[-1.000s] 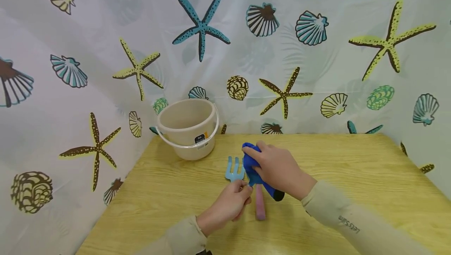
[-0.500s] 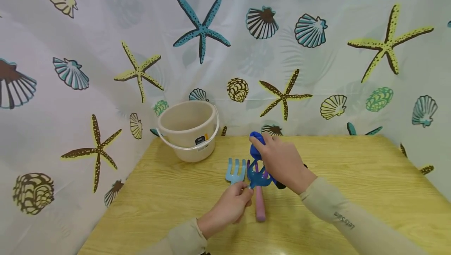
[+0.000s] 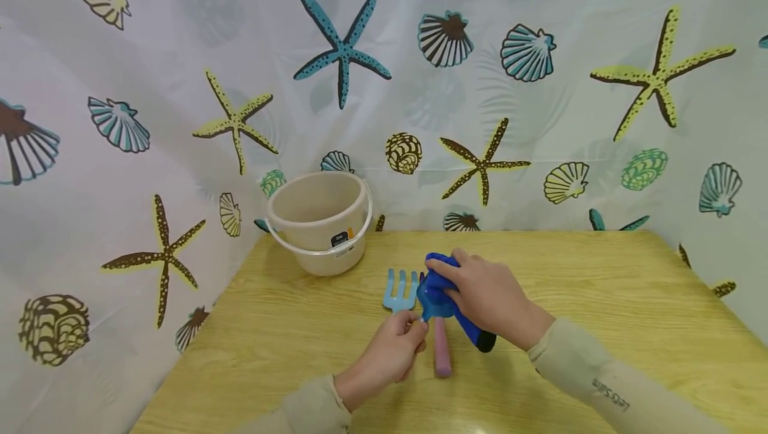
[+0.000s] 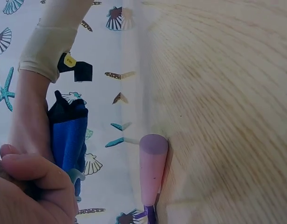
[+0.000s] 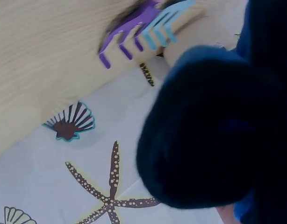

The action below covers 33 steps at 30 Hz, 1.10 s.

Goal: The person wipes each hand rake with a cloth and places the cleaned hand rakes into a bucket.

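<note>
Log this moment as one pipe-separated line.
left hand grips blue tool | right hand holds blue cloth at its head | on table: light-blue fork, pink-handled purple fork, bucket

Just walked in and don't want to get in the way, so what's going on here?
A person's left hand grips a glossy blue tool just below its head, while the right hand holds a bunched, black-ended blue cloth against that head, partly hiding it. On the wood-grain table near the hands lie a light-blue tined fork and a purple fork with a pink handle. A round beige bucket stands upright at the far left.
</note>
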Each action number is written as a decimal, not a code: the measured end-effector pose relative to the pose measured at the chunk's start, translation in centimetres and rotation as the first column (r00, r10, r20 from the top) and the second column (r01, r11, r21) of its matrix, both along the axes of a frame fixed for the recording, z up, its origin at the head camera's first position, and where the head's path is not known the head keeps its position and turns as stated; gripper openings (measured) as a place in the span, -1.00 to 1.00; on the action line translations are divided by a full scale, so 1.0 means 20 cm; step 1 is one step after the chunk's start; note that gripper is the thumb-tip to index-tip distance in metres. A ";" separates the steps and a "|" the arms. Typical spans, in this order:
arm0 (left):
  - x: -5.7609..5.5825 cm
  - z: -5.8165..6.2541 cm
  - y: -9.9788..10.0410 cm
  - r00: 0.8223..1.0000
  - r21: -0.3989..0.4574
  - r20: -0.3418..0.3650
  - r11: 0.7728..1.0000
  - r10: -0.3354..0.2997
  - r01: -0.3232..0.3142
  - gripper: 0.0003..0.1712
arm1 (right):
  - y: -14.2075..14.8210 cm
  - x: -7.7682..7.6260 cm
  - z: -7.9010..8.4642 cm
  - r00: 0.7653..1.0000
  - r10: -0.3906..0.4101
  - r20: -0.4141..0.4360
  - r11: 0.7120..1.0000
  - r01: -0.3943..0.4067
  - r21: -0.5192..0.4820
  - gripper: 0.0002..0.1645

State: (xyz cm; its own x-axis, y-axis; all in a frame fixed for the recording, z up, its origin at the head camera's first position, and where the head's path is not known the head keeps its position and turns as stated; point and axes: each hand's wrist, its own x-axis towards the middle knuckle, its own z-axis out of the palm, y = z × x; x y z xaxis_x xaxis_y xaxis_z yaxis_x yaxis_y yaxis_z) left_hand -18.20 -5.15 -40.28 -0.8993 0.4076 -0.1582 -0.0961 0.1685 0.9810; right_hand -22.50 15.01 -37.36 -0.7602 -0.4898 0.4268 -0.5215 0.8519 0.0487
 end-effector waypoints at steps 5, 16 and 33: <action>0.00 -0.01 0.01 1.000 0.015 0.006 1.000 0.005 -0.005 -0.71 | 0.03 -0.02 -0.03 0.992 -0.020 -0.126 0.997 0.029 0.071 -0.31; 0.00 -0.02 0.01 0.998 0.042 0.043 0.998 0.044 -0.046 -0.76 | 0.08 0.03 0.04 1.000 -0.010 -0.008 0.995 0.009 -0.103 -0.31; -0.01 -0.01 0.01 0.997 0.054 0.072 0.998 0.028 -0.032 -0.75 | 0.09 0.00 -0.05 0.991 0.007 -0.131 0.999 -0.003 0.032 -0.25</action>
State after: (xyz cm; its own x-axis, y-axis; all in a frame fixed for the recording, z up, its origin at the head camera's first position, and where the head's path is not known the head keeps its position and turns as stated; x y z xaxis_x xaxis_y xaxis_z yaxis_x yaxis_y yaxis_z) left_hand -18.30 -5.01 -40.55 -0.8985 0.3904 -0.2006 -0.1705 0.1107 0.9791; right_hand -22.50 16.89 -38.44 -0.6964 -0.5080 0.5068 -0.5130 0.8463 0.1433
